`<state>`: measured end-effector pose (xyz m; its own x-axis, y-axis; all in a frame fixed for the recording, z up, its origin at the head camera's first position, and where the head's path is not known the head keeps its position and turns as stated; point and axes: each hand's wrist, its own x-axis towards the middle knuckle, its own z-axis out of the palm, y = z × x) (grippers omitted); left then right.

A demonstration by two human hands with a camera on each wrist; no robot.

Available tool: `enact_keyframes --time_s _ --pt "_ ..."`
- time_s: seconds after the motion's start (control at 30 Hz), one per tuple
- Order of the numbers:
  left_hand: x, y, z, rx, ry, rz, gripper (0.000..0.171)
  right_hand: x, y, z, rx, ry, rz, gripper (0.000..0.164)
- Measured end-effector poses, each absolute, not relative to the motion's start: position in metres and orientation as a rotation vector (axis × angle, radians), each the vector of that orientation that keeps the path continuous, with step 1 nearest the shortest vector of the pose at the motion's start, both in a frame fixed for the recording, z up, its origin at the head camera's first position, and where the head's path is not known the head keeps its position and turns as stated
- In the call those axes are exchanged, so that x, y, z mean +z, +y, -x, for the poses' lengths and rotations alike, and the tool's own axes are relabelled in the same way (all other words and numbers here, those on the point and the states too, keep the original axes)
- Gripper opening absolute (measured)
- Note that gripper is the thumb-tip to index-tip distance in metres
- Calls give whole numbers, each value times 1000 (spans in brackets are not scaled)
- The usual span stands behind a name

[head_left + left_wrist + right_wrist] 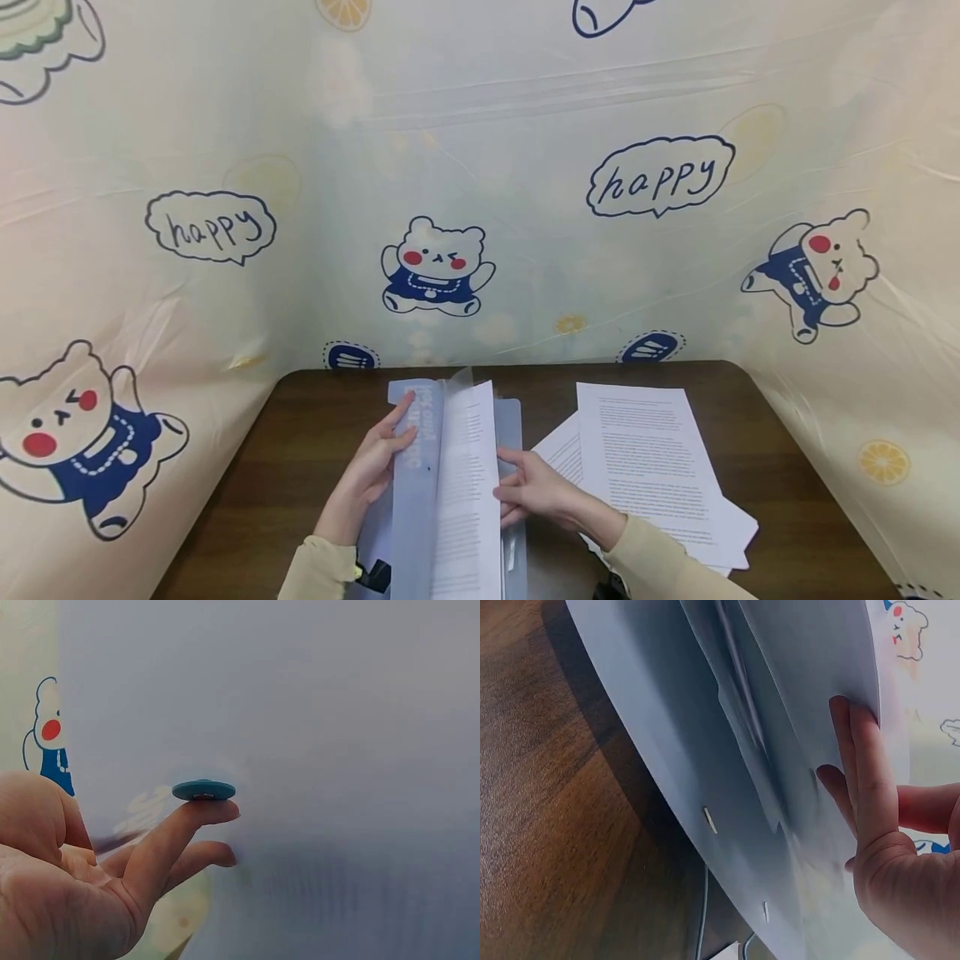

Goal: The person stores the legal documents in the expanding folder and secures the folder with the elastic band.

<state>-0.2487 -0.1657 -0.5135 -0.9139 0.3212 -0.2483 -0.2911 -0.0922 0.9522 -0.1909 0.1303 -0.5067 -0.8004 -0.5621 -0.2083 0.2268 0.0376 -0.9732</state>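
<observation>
A light blue translucent document folder (416,517) stands opened on the table, with a stack of printed sheets (468,492) inside it. My left hand (367,471) grips the folder's left cover by its edge. In the left wrist view, fingers of the left hand (97,877) touch the cover by a teal round button (203,790). My right hand (543,492) pinches the right edge of the printed sheets. The right wrist view shows straight fingers (874,772) against the sheets' underside, above the folder's back cover (667,750). What lies deeper in the folder is partly hidden.
Loose printed pages (645,467) lie overlapping to the right of the folder, by the right forearm. The dark wooden table (300,433) meets a patterned curtain (525,250) at its back and sides. A thin cord (703,915) shows beside the folder.
</observation>
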Motion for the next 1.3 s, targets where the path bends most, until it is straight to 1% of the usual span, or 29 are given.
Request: enact_keyframes --time_s 0.23,0.57,0.63,0.67,0.83,0.87,0.93,1.03,1.3 --pt "-513 -164 247 2052 1791 -33 72 -507 126 192 -1802 1792 321 76" --pt "-512 -161 246 2065 1786 -5 72 -520 118 192 -1856 1816 247 74" --pt "-512 -161 246 2065 1788 -17 73 -521 118 192 -1870 1823 220 68" --pt "-512 -161 246 2067 1789 -21 73 -521 119 191 -1876 1825 212 62" --pt "-512 -162 247 2058 1804 -28 72 -523 127 184 -1863 1767 196 20" --pt "-512 -162 247 2061 1806 -18 72 -524 129 182 -1848 1753 202 15" --pt "-511 -161 247 2059 1812 -15 72 -525 133 177 -1819 1727 207 13" --pt "-511 -160 246 2059 1821 -20 72 -527 135 171 -1803 1713 225 15" --pt "-511 -157 244 2078 1795 -43 72 -528 129 167 -1827 1769 211 14"
